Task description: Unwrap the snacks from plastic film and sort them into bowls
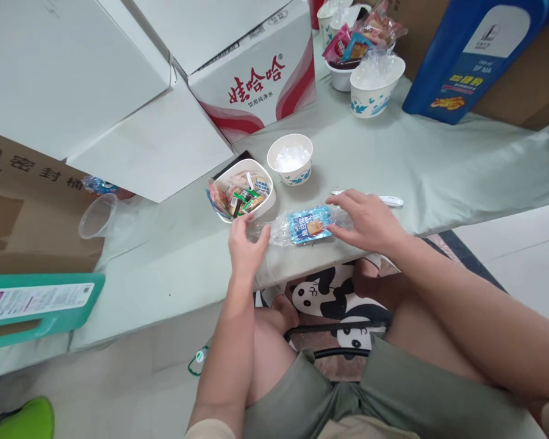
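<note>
A blue snack packet [310,225] lies on clear plastic film [280,231] near the front edge of the covered table. My left hand [247,247] is at the film's left end, thumb and fingers apart. At the right end, my right hand [370,222] has its fingers spread, with the thumb beside the packet; whether it touches the film I cannot tell. A white tub [269,206] of small wrapped snacks stands just beyond my left hand. Behind the packet is a paper bowl [297,177] with clear plastic inside. A white pen-like tool [391,201] lies partly behind my right hand.
A white and red carton [256,91] stands at the back. More paper bowls [370,97] and snacks are at the back right, near a blue jug [466,61]. On the left are a clear plastic cup [98,216] and a green container [50,305].
</note>
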{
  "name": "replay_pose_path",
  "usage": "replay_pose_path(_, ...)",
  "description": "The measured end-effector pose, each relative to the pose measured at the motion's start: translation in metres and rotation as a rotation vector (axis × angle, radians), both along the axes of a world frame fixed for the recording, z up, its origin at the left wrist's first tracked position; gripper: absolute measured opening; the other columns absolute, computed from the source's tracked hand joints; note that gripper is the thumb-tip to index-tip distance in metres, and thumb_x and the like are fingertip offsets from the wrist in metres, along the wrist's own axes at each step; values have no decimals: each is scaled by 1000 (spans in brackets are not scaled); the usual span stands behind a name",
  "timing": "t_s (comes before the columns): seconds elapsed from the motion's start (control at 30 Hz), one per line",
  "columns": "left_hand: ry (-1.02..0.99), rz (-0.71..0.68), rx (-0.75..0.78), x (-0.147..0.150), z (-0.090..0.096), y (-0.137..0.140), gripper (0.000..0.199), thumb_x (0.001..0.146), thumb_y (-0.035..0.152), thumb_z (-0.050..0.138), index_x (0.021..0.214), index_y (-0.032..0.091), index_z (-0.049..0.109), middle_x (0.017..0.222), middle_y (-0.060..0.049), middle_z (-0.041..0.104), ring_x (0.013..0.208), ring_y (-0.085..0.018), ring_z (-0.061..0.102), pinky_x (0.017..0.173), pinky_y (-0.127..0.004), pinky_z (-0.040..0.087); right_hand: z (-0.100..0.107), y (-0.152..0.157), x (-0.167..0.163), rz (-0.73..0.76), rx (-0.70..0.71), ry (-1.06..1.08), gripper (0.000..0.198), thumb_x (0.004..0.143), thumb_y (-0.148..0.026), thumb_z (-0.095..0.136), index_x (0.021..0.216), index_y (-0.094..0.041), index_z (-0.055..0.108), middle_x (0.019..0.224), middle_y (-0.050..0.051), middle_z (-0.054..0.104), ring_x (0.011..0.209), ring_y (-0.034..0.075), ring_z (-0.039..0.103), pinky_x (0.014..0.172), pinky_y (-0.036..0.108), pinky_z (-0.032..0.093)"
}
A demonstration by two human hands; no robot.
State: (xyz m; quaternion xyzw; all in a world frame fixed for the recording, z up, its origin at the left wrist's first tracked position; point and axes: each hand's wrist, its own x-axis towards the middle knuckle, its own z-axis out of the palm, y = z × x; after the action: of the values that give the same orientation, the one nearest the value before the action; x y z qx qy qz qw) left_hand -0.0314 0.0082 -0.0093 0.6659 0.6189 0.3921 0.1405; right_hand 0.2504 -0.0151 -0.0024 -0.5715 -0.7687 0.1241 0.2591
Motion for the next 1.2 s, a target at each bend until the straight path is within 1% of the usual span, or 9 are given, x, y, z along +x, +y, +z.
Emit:
replay_pose_path(0.13, 37, -150, -25, 10, -3, 6, 9, 83, 28, 66, 86, 20, 70, 95, -7, 75, 96, -23, 69, 91, -37, 52, -3, -4, 2, 40, -104, -127, 43, 89, -30, 58, 130, -21, 62, 123, 14, 66, 87, 27, 67, 77, 41, 49)
replay_pose_path(0.33, -246, -113, -17, 13, 3, 6, 26, 91, 40, 59, 91, 18, 72, 89, -6, 76, 85, -18, 70, 82, -31, 54, -2, -8, 14, -3, -108, -83, 37, 92, -20, 48, 124, -23, 65, 118, 10, 71, 90, 24, 69, 79, 39, 51)
replay_pose_path(0.5, -21, -246, -70, 10, 1, -1, 31, 75, 32, 74, 104, 19, 73, 107, -8, 75, 98, -22, 68, 89, -35, 53, 1, -11, 15, -37, -150, -203, 43, 87, -33, 60, 129, -21, 63, 119, 13, 71, 101, 32, 68, 81, 43, 51)
replay_pose_path(0.6, -33, -214, -199, 4, -3, 0, 15, 77, 29, 67, 85, 19, 74, 86, -4, 73, 76, -18, 65, 70, -30, 51, 2, -10, 16, -40, -253, -190, 39, 88, -23, 53, 126, -22, 65, 108, 9, 74, 90, 27, 69, 73, 38, 49)
replay_pose_path(0.67, -99, -166, -220, 1, -5, 3, 15, 79, 31, 64, 81, 18, 72, 78, -3, 71, 67, -15, 61, 62, -27, 47, 2, -9, 18, -46, -262, -152, 39, 88, -20, 51, 124, -23, 66, 101, 8, 74, 88, 26, 68, 72, 37, 48)
replay_pose_path(0.83, -292, -162, -127, 1, 0, 7, 20, 82, 38, 66, 84, 18, 70, 82, -3, 72, 75, -16, 65, 72, -28, 51, 6, -11, 24, -58, -202, -80, 33, 88, -23, 51, 115, -22, 70, 96, 8, 70, 85, 26, 66, 75, 39, 49)
replay_pose_path(1.03, -398, -247, 21, 9, 9, -1, 33, 88, 54, 64, 89, 21, 65, 91, -6, 74, 91, -20, 71, 89, -35, 55, 4, -8, 16, -35, 2, 57, 43, 89, -31, 53, 129, -18, 62, 130, 17, 62, 117, 33, 61, 95, 47, 48)
replay_pose_path(1.13, -482, -289, 20, 11, 12, -3, 35, 87, 59, 63, 90, 24, 61, 87, -4, 73, 91, -22, 72, 88, -38, 57, 0, -1, 3, 48, -37, 24, 54, 86, -27, 53, 140, -19, 54, 143, 17, 58, 129, 36, 54, 100, 52, 44)
replay_pose_path(1.2, -535, -301, -4, 12, 14, -4, 37, 85, 62, 62, 89, 25, 56, 83, -3, 72, 88, -23, 73, 86, -40, 58, 0, 4, -4, 68, -90, -7, 60, 84, -24, 53, 144, -21, 51, 137, 15, 63, 128, 36, 55, 100, 53, 42)
